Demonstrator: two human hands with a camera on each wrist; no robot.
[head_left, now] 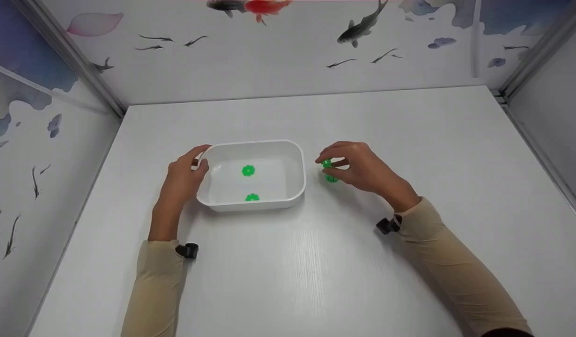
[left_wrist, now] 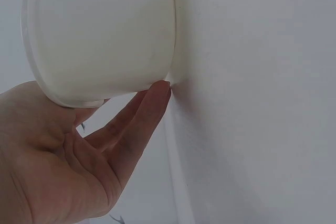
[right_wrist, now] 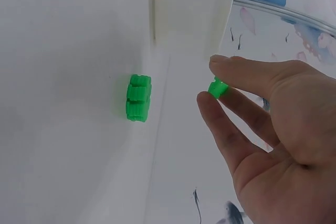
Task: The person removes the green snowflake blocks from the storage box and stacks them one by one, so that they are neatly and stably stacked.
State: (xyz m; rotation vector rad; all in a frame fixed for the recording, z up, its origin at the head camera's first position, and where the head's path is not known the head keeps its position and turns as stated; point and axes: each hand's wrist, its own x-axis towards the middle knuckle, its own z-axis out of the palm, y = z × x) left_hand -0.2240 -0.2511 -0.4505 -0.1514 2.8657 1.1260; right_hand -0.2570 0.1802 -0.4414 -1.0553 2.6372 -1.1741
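Note:
A white plastic basin point(head_left: 250, 204) stands on the table, with two green flower-shaped pieces inside: one near the middle point(head_left: 248, 170), the other by the near wall point(head_left: 252, 197). At its left end my left hand point(head_left: 182, 178) grips the rim and outer wall; in the left wrist view, fingers point(left_wrist: 142, 129) touch the side low down. Right of the basin, my right hand point(head_left: 360, 166) pinches a small green piece point(right_wrist: 218, 87) between thumb and fingertips, above the table. Below it, another green flower-shaped piece point(right_wrist: 138, 98) lies on the table, partly hidden in the head view.
The white table point(head_left: 278, 271) is bounded by printed panels at the back point(head_left: 269, 61) and left point(head_left: 35, 154), and a panel on the right point(head_left: 559, 93). Each sleeve carries a small black camera at the wrist.

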